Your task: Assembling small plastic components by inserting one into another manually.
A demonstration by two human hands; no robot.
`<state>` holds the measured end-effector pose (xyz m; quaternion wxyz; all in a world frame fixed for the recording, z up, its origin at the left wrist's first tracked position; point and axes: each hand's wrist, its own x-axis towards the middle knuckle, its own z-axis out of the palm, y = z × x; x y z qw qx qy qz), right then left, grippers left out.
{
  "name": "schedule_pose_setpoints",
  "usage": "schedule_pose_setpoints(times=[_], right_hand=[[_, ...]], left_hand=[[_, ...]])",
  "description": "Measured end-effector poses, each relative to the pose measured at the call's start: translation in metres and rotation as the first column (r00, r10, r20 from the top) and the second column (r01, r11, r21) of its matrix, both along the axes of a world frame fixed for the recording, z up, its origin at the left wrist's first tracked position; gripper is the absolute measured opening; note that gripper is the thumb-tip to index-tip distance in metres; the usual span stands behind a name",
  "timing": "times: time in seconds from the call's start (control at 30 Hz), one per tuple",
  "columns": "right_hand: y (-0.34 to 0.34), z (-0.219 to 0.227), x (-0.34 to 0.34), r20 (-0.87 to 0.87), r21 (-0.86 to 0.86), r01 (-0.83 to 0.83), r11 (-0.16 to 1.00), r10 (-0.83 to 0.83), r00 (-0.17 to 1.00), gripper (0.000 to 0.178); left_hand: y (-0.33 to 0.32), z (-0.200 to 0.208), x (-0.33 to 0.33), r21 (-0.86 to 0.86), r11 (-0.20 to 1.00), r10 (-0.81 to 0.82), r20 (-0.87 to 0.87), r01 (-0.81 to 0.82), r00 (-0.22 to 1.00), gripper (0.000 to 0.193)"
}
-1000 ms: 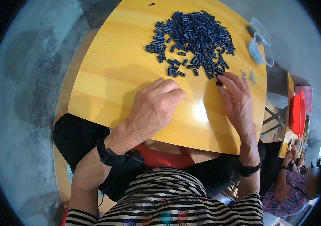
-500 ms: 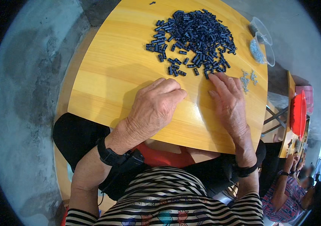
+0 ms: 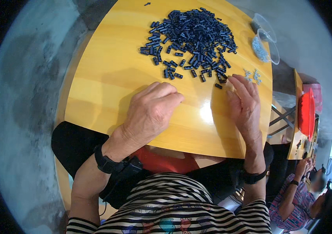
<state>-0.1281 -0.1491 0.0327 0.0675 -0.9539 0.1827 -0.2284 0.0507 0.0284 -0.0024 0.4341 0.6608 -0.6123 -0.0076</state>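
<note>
My left hand (image 3: 152,107) hovers over the near part of the table with its fingers curled into a fist. Whatever those fingers hold, if anything, is hidden beneath them. To the right, my right hand (image 3: 245,103) has its fingers stretched and the thumb apart, with nothing visible in the grasp. Its fingertips are just below some small silvery screws (image 3: 256,77) and close to a short black tubular piece (image 3: 218,86) lying apart from the rest. Beyond both hands spreads a big pile of similar black pieces (image 3: 199,33), several with holes in their sides.
The yellow wooden table (image 3: 96,89) has a curved edge. Two clear plastic tubs stand at its far right rim, one holding screws (image 3: 260,50). A single black piece (image 3: 147,4) lies at the far left. A co-worker (image 3: 294,202) sits at another table with a red basin (image 3: 307,114).
My right hand has moved right, away from the pile's near edge and closer to the screws. One black piece now lies separate below the pile. My left hand stays curled.
</note>
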Motion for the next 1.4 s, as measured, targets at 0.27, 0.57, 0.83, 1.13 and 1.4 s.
schedule_pose_setpoints(times=[0.27,0.57,0.83,1.13,1.4], right_hand=[[-0.007,0.005,0.021,-0.093,-0.115,-0.078,0.990,0.067,0.993,0.033],[0.000,-0.003,0.024,-0.028,0.000,-0.074,0.997,0.074,0.997,0.035],[-0.025,0.027,-0.001,0.002,0.055,0.078,0.995,-0.078,0.997,0.023],[-0.009,0.027,0.024,-0.072,0.045,-0.017,0.999,0.020,0.997,0.028],[-0.008,0.017,0.049,-0.112,-0.054,-0.087,0.995,0.081,0.990,0.033]], left_hand=[[-0.001,0.001,-0.001,0.028,1.000,0.011,0.010,-0.011,1.000,0.011],[-0.001,0.003,-0.001,0.011,1.000,0.008,0.029,-0.008,1.000,0.011],[0.000,0.002,0.001,0.021,1.000,-0.002,0.028,0.002,1.000,0.011],[0.000,-0.001,0.000,0.007,1.000,-0.004,0.020,0.004,1.000,0.014],[0.006,0.002,0.001,0.018,1.000,-0.014,-0.014,0.014,1.000,0.015]])
